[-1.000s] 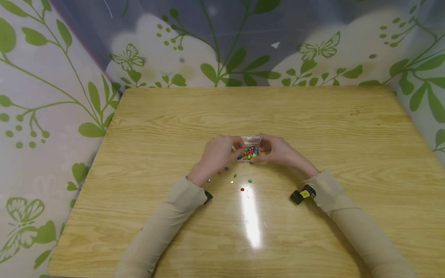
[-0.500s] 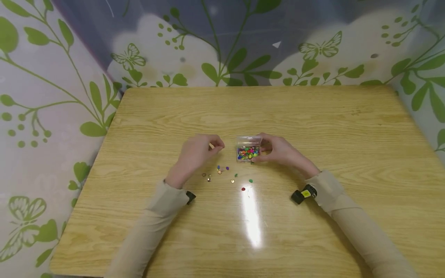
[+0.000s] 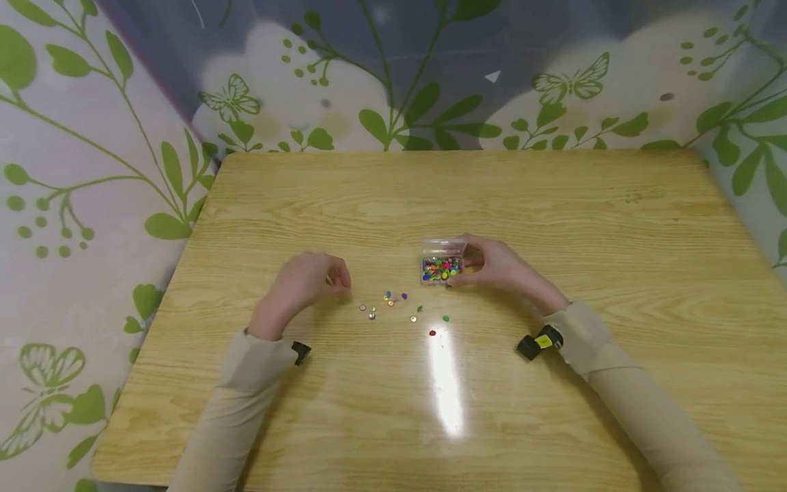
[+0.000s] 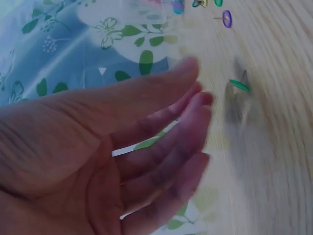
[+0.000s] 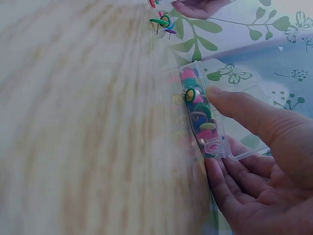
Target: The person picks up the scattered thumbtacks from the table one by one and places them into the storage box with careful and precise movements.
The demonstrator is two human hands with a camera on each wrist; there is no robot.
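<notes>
My right hand [image 3: 504, 268] grips the right side of a small clear plastic box [image 3: 444, 247], its hinged lid raised. Inside lie many colourful thumbtacks [image 3: 438, 270]. In the right wrist view the thumb presses the box's edge, the fingers are at its end, and a green-rimmed thumbtack [image 5: 190, 95] sits near the front wall. My left hand [image 3: 301, 285] hovers low at the left, its fingers loosely bent and nothing between them. Just beyond its fingertips, a green thumbtack [image 4: 239, 85] lies on the wood in the left wrist view.
Several loose thumbtacks are scattered between the hands, among them a red one [image 3: 432, 333], a gold one [image 3: 413, 318] and a purple one [image 3: 404, 296]. The wooden table [image 3: 553, 191] meets a leaf-patterned wall [image 3: 344, 123] behind and at the left.
My left hand has moved left from the box, down to the table left of the scattered tacks, and its fingers have loosened. The right hand stays on the box.
</notes>
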